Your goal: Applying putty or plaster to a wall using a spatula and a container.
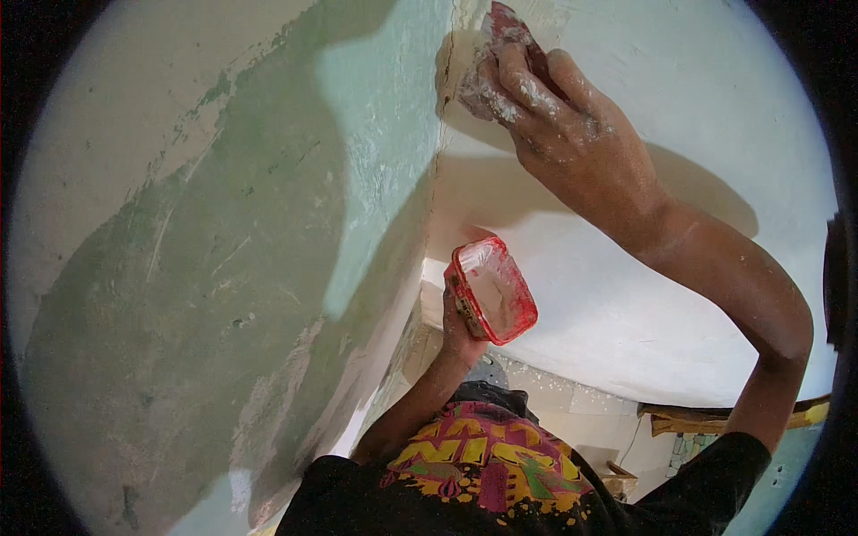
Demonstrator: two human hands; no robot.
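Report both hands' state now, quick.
Left hand: closed around the side of a red-rimmed tub.
Right hand: closed on a reddish, white-smeared flat tool, up by the wall corner.

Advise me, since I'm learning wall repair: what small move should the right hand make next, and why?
Probably draw the dark red tool in the right hand a little along the crack, toward the tub: white paste smears the tool, and the crack shows dark and open on that side. The left hand holds the tub well apart from the tool.
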